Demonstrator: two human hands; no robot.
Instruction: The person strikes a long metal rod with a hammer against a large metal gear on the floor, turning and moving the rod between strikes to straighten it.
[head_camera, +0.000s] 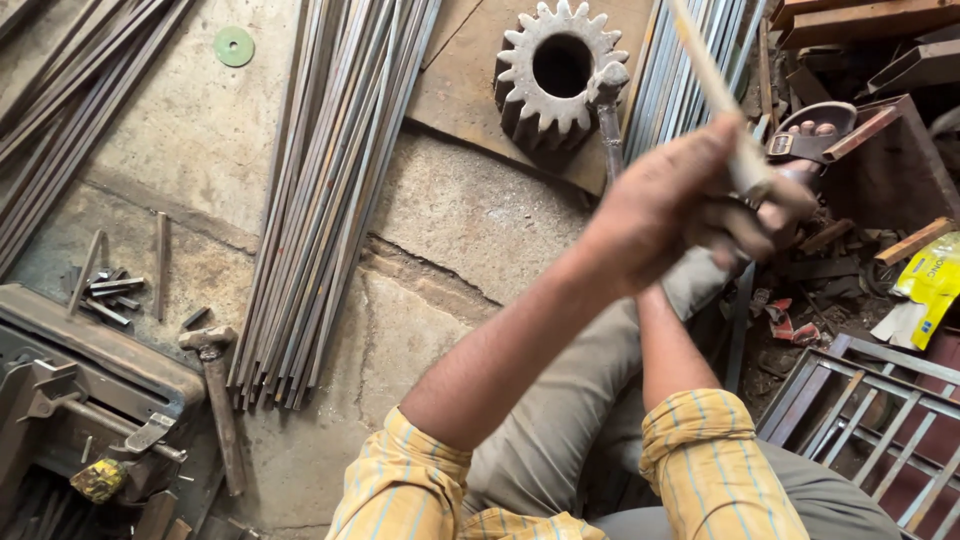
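Both my hands are raised together and clasped round a pale wooden handle (712, 80), which slants up to the top edge; everything here is blurred by motion. My left hand (665, 205) is in front and wraps the handle's lower end. My right hand (785, 205) sits just behind it, with only its fingers showing. Whatever is at the handle's far end is out of view. Below the hands, a large toothed steel gear (560, 65) lies on the concrete floor, with a metal tool (608, 105) leaning at its right side.
A long bundle of thin steel rods (330, 180) lies left of the gear, and more rods (70, 110) lie at far left. A hammer (218, 395), short cut pieces (110, 292) and a rusty machine (80, 400) are at lower left. A metal grate (865, 420) and a yellow packet (930, 285) are at right.
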